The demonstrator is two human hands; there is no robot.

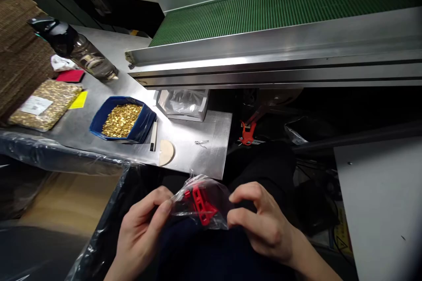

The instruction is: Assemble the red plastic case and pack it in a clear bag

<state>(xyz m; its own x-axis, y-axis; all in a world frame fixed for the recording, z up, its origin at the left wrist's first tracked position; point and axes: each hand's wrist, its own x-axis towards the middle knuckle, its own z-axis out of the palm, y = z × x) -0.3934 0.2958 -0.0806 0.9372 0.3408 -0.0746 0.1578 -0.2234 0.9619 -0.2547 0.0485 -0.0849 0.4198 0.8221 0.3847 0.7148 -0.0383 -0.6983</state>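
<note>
A clear plastic bag (219,191) hangs between my two hands, over my lap. Inside it lies a red part with slots (201,204), whose kind I cannot make out. My left hand (141,224) pinches the bag's left side between thumb and forefinger. At the bag's right edge, my right hand (263,219) has thumb and forefinger bent around the film in a grip. Just beyond the bag, a small metal piece (201,143) lies on the metal table (216,127).
A blue bin (145,123) holds many small gold-coloured pieces, with a cutter knife (154,136) and a round beige disc (166,153) beside it. Farther off stand a bottle (94,59) and a filled bag (49,103). A green conveyor (263,11) crosses above; a black-lined box (112,219) is at left.
</note>
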